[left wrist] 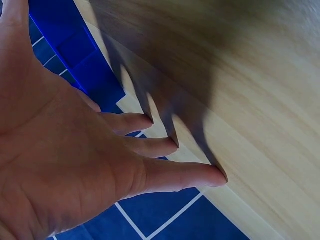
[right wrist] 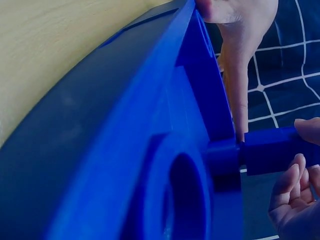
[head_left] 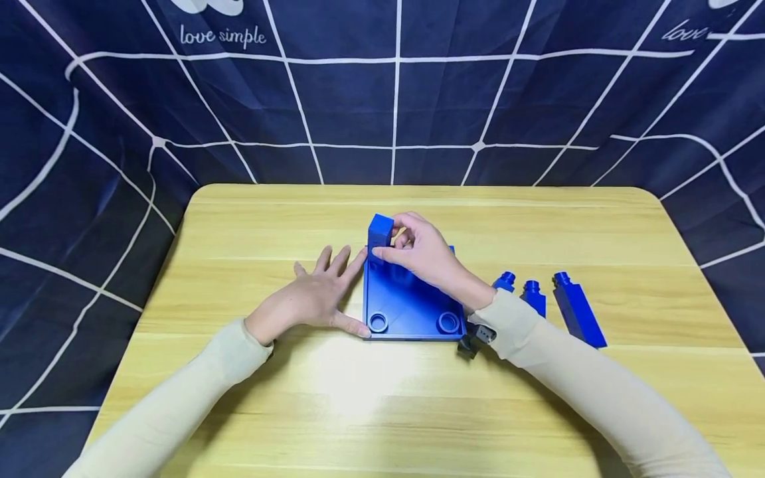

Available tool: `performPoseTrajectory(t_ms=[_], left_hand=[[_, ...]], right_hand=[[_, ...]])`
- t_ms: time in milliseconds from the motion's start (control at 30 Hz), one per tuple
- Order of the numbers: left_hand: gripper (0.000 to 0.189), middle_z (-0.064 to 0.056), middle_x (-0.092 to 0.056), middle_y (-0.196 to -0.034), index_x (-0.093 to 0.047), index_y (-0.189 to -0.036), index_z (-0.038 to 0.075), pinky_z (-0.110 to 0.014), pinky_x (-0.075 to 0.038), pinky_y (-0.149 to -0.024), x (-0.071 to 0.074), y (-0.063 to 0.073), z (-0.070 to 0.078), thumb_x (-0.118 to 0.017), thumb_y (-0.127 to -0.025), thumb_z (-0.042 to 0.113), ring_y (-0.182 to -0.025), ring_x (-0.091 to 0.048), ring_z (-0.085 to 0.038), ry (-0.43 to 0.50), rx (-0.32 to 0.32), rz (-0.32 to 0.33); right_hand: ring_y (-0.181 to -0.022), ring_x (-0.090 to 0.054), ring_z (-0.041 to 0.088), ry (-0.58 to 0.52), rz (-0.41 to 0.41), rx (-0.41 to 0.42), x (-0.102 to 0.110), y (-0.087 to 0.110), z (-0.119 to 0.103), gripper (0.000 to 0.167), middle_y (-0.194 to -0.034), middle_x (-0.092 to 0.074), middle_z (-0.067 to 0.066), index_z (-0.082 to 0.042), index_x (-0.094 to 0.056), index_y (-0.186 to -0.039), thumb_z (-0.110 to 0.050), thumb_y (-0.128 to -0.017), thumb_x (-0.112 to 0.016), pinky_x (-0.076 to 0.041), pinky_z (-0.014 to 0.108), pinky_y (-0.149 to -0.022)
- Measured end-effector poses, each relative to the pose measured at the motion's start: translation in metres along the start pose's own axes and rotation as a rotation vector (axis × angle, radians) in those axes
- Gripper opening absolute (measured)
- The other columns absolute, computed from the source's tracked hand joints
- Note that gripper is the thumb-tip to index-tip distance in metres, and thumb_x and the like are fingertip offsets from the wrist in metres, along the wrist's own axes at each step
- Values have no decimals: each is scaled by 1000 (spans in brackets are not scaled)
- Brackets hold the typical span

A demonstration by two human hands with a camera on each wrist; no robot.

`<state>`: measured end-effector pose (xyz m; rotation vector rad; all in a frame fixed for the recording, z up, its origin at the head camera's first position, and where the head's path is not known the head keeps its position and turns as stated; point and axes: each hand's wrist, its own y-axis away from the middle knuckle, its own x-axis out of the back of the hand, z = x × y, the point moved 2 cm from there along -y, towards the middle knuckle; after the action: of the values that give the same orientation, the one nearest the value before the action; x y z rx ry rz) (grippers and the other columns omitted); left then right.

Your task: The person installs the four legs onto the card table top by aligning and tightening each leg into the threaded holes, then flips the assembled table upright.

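A blue square tray-like plate (head_left: pixel 412 302) lies on the table, with raised rims and round sockets at its two near corners. My right hand (head_left: pixel 427 255) pinches a square blue leg (head_left: pixel 380 229) between thumb and fingers, upright over the far left corner. In the right wrist view, the narrow end of this leg (right wrist: pixel 272 150) meets the round socket there; how deep it sits I cannot tell. My left hand (head_left: pixel 317 295) is spread flat along the plate's left side, thumb at the near corner. The left wrist view shows its straight fingers (left wrist: pixel 185 175) beside the plate's outer wall (left wrist: pixel 75 50).
Right of the plate lie three more blue legs with threaded ends: one long leg (head_left: pixel 580 312), a second leg (head_left: pixel 534 299) and a third leg (head_left: pixel 504 281) partly behind my right sleeve. A black wrist camera (head_left: pixel 475 338) hangs under that sleeve. Dark gridded cloth (head_left: pixel 346 99) surrounds the wooden table (head_left: pixel 269 411).
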<state>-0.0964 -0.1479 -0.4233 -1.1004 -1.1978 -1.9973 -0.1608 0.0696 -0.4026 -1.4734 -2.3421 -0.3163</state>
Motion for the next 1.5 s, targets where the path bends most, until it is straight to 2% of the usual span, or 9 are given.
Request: performPoseTrajectory(t_ms=[333, 500, 633, 767, 867, 967, 1200, 1400, 1500], left_hand=[[146, -22, 5, -181, 17, -174, 23, -94, -17, -105, 0, 1, -2, -71, -78, 90, -161, 3, -56, -2, 12, -6], [146, -22, 6, -181, 16, -174, 23, -94, -17, -105, 0, 0, -3, -71, -79, 90, -161, 4, -56, -2, 9, -10], [146, -22, 7, -181, 18, -174, 24, -94, -16, -105, 1, 1, -2, -71, -78, 89, -161, 5, -56, 3, 13, -16], [147, -21, 7, -181, 19, -173, 24, -94, -15, -105, 1, 1, -2, -71, -78, 90, -161, 5, -55, 9, 13, -17], [146, -21, 7, -180, 19, -173, 24, -94, -15, -105, 2, 1, -2, -71, -78, 89, -161, 5, -56, 11, 11, -17], [146, -21, 8, -180, 19, -173, 24, -94, -15, -105, 2, 1, -2, -71, -78, 89, -161, 5, -56, 10, 10, -18], [147, -20, 6, -181, 19, -174, 25, -94, -16, -105, 2, -1, 0, -71, -77, 91, -162, 4, -55, -2, 21, -20], [147, -21, 6, -181, 19, -174, 25, -94, -17, -105, 0, -3, 2, -72, -78, 90, -161, 4, -55, 7, 15, -17], [146, -21, 6, -181, 19, -174, 26, -94, -16, -106, 0, -3, 1, -72, -78, 89, -161, 4, -55, 8, 19, -18]], right_hand=[[-83, -59, 24, 37, 3, 31, -7, -2, -2, 51, -102, -58, 8, -7, -70, -137, -24, -94, -91, -45, 30, -69], [-77, -58, 25, 22, 19, 22, -9, 0, -1, 47, -89, -60, 7, -10, -71, -130, -27, -92, -93, -43, 31, -66], [-73, -57, 23, -36, 21, 33, -10, 0, 1, 36, -82, -61, 6, -8, -71, -121, -21, -93, -91, -41, 27, -62], [-74, -58, 21, -71, 17, 46, -10, 1, 2, 25, -86, -64, 5, -5, -70, -114, -13, -96, -87, -40, 23, -60], [-76, -58, 22, -71, 16, 43, -10, 1, 3, 24, -89, -64, 5, -4, -70, -114, -11, -97, -85, -41, 23, -62], [-81, -60, 23, -47, 24, 32, -9, 2, 2, 26, -95, -65, 7, -4, -71, -116, -13, -96, -86, -43, 25, -65], [-103, -62, 25, 65, 70, 28, -7, 5, 1, 42, -125, -63, 16, -4, -73, -131, -20, -96, -88, -49, 36, -84], [-95, -64, 23, 52, 67, -4, -5, 8, 1, 37, -114, -64, 11, -10, -73, -128, -23, -96, -87, -48, 34, -74], [-88, -64, 24, 24, 59, 5, -6, 7, 1, 40, -114, -63, 7, -12, -73, -133, -20, -97, -87, -46, 32, -68]])
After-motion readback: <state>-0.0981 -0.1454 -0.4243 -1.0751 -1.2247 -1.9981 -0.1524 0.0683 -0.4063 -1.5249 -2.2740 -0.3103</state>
